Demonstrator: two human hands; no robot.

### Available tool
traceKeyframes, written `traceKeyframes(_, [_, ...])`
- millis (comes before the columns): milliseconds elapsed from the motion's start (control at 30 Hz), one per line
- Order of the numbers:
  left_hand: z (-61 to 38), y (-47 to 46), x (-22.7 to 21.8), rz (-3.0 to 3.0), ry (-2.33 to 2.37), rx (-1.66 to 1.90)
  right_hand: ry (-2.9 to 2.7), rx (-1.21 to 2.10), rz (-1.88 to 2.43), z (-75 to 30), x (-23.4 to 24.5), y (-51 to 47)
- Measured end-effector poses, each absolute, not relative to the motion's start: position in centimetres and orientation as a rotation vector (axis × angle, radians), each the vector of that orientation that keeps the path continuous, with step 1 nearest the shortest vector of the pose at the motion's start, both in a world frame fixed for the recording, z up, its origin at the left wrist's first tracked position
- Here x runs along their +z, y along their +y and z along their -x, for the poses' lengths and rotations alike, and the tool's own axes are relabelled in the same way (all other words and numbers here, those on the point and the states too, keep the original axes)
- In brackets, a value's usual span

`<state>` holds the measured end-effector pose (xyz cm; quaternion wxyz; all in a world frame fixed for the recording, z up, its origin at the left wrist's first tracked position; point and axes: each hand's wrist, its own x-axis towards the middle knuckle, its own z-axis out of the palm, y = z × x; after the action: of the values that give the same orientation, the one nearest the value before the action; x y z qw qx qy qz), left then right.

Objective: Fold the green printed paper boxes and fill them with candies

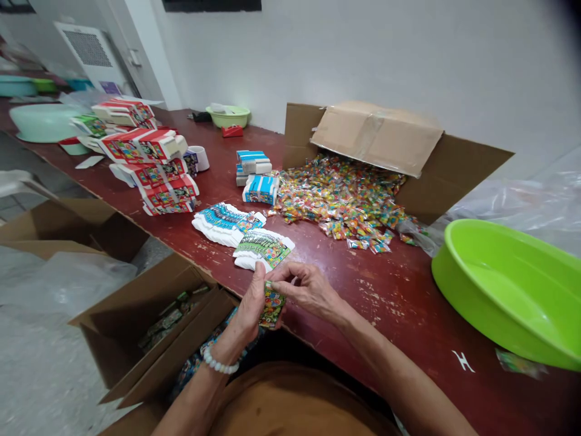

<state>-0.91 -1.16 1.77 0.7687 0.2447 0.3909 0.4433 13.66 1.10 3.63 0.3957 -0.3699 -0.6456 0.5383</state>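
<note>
My left hand [252,306], with a white bead bracelet at the wrist, is closed around a small green printed carton [273,307] at the table's near edge. The fingers of my right hand [308,287] pinch together at the carton's top end. Just beyond them lies a fanned stack of flat green cartons [263,247], partly overlapping a fan of flat blue cartons [224,221]. Farther back, many small clear-wrapped colourful candies [336,197] spill in a heap from a tipped cardboard box [376,136].
Bundled blue cartons [260,189] stand beside the candies, and stacked red carton bundles [140,145] farther left. A bright green basin [508,284] sits at right. Below the table's left edge, an open cardboard box [136,315] holds several filled cartons. A pale green bowl [229,115] is by the wall.
</note>
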Motion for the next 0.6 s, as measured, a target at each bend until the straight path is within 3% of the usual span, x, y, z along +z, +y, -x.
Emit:
traceKeyframes(133, [0.9, -1.2, 2.5, -0.552, 0.936, 0.92, -1.609, 1.443, 0.853, -13.6, 2.9, 0.5])
traceKeyframes(400, [0.9, -0.7, 2.4, -0.448, 0.916, 1.074, -1.848, 0.974, 0.868, -13.1, 1.7, 0.5])
traceKeyframes(600, [9.2, 1.7, 4.2, -0.541, 1.106, 1.418, -1.708, 0.693, 1.363, -20.8, 0.7, 4.0])
